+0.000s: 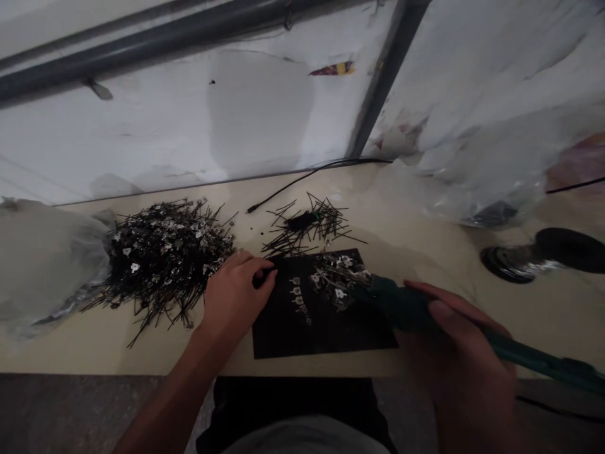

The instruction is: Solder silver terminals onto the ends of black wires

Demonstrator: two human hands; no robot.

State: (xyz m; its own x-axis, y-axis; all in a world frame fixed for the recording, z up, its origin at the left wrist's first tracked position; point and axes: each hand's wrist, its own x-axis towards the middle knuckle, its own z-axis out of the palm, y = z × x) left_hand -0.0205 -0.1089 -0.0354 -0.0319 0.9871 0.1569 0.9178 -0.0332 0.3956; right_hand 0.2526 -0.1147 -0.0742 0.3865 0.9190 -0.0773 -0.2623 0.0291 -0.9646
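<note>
Evidently, the right hand [466,337] wraps round a green tool [401,304] angled over metal pieces [339,293], likely set on the black mat [283,340] for easy reach; the left hand [232,293] curls nearly closed, contents unclear.

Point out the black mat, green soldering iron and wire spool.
Black mat [278,334]: head view, bare lower-left part.
Green soldering iron [404,306]: head view, front of the handle, ahead of the right hand's [466,340] fingers.
Wire spool [570,250]: head view, black right-hand flange.
</note>
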